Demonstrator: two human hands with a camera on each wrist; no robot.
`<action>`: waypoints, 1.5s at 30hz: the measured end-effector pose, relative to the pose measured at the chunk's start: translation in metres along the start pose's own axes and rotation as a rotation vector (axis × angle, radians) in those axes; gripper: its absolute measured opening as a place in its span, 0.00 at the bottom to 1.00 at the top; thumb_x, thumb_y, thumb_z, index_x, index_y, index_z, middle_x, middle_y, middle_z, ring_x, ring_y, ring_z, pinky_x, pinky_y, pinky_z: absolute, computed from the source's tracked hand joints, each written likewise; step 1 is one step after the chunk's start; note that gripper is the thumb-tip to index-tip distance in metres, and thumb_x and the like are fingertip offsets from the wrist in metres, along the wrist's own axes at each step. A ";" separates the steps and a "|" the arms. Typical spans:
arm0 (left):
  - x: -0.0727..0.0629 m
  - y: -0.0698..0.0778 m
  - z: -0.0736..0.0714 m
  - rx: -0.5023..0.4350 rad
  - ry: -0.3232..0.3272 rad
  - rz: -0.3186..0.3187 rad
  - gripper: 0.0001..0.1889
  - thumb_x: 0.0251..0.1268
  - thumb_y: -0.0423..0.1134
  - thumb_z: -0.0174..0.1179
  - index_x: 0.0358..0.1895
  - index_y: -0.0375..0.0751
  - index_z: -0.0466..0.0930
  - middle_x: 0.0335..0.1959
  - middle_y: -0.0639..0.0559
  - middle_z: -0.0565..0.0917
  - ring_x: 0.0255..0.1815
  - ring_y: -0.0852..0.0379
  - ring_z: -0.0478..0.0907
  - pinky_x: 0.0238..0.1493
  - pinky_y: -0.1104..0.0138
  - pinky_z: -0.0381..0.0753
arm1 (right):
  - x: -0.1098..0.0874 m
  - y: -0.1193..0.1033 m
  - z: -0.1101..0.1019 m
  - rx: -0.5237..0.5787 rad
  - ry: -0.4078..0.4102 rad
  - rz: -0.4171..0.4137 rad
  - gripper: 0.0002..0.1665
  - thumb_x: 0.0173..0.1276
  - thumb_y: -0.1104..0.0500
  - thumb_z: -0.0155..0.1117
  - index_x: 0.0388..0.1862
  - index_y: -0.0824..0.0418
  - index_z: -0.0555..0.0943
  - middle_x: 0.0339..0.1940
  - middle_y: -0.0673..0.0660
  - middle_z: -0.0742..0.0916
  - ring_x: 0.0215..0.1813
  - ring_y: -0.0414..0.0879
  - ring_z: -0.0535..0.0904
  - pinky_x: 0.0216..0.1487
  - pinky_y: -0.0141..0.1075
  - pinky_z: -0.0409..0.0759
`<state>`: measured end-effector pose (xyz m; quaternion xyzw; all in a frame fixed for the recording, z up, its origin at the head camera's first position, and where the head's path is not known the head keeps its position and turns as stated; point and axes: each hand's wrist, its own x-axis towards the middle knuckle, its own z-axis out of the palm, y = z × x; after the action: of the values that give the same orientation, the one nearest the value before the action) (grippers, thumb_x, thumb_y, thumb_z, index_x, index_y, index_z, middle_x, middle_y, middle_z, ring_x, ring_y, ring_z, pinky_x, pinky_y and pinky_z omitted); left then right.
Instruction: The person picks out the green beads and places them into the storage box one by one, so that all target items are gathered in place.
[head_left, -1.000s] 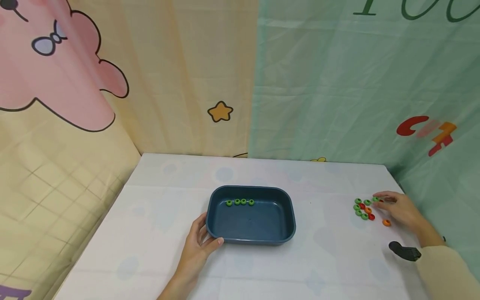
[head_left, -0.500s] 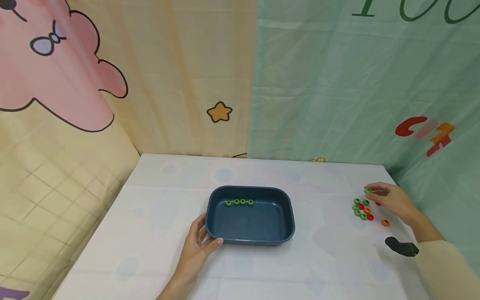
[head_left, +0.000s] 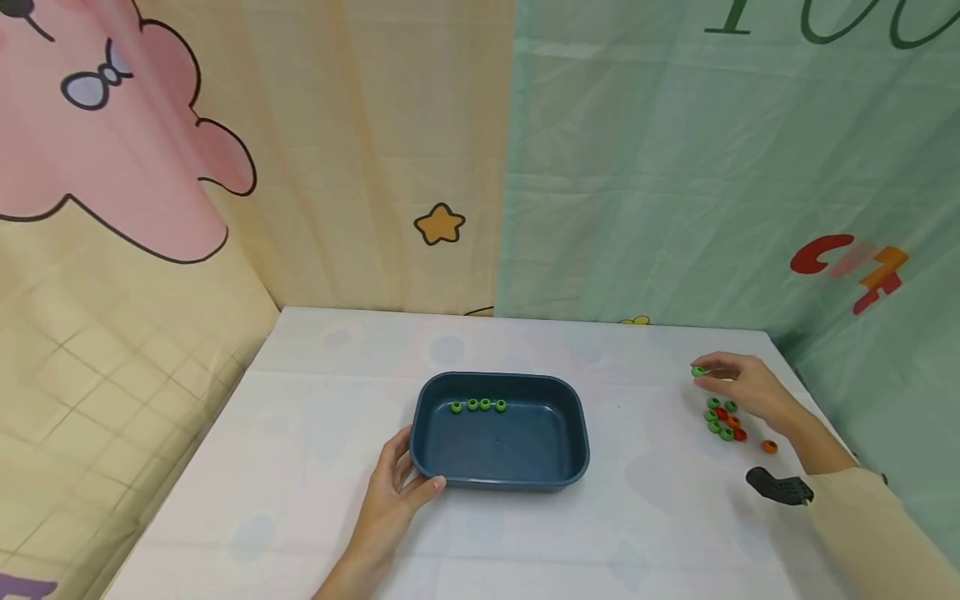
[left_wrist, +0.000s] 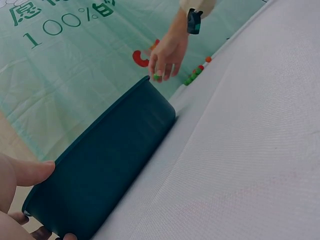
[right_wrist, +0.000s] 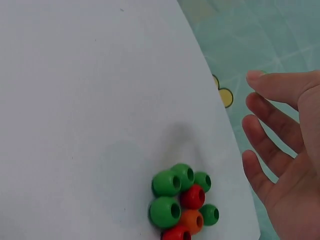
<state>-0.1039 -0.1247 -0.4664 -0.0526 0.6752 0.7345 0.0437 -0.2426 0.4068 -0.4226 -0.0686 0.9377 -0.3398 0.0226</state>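
Note:
A dark blue rectangular plastic tub (head_left: 501, 482) stands on the table. My left hand (head_left: 384, 504) grips its near left corner, thumb at the rim and fingers along the outer wall. Inside, several green beads (head_left: 472, 405) lie in a row by the back wall. My right hand (head_left: 750, 390) pinches a green bead (head_left: 698, 371) between thumb and fingertips, raised over the table. In the right wrist view that bead is almost hidden behind the thumb. Below the hand lies a cluster of green beads (right_wrist: 165, 212), red beads (right_wrist: 193, 197) and an orange bead (right_wrist: 191, 221).
One orange bead (head_left: 769, 447) lies apart, right of the cluster. A black device (head_left: 780, 487) sits at the right wrist by the beige sleeve (head_left: 870, 517). Printed cloth walls (head_left: 637, 167) rise behind and beside the white table (head_left: 330, 417).
My right hand has lifted a green bead from the cluster and carried it left and toward the back of the table. My left hand and the tub stay put.

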 end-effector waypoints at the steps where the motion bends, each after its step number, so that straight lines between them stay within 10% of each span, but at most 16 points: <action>1: 0.000 0.000 0.000 0.000 -0.001 -0.001 0.48 0.61 0.27 0.73 0.81 0.43 0.53 0.80 0.40 0.57 0.79 0.41 0.59 0.71 0.58 0.73 | 0.001 -0.004 0.000 0.003 -0.005 -0.006 0.27 0.77 0.52 0.66 0.65 0.69 0.78 0.59 0.69 0.84 0.61 0.65 0.77 0.51 0.39 0.83; 9: 0.000 0.001 0.001 0.002 -0.002 -0.003 0.48 0.61 0.27 0.73 0.81 0.43 0.54 0.80 0.41 0.57 0.79 0.41 0.59 0.71 0.58 0.73 | 0.014 -0.038 0.008 0.029 -0.048 -0.060 0.26 0.76 0.53 0.67 0.64 0.69 0.79 0.59 0.66 0.84 0.59 0.62 0.79 0.55 0.47 0.84; 19: 0.000 0.002 0.000 0.004 -0.004 -0.011 0.48 0.62 0.28 0.73 0.82 0.44 0.53 0.81 0.41 0.57 0.79 0.41 0.58 0.71 0.56 0.73 | 0.026 -0.070 0.028 0.070 -0.115 -0.189 0.18 0.74 0.59 0.69 0.58 0.68 0.83 0.52 0.59 0.87 0.54 0.56 0.81 0.51 0.28 0.83; 45: 0.002 0.000 -0.001 0.006 -0.012 0.006 0.48 0.62 0.28 0.73 0.82 0.44 0.53 0.81 0.42 0.57 0.79 0.43 0.58 0.73 0.55 0.70 | 0.056 -0.159 0.083 0.110 -0.234 -0.461 0.14 0.69 0.60 0.75 0.51 0.60 0.87 0.46 0.49 0.89 0.50 0.48 0.83 0.55 0.50 0.85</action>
<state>-0.1056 -0.1261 -0.4665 -0.0461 0.6774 0.7328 0.0456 -0.2729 0.2255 -0.3847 -0.3180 0.8685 -0.3761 0.0563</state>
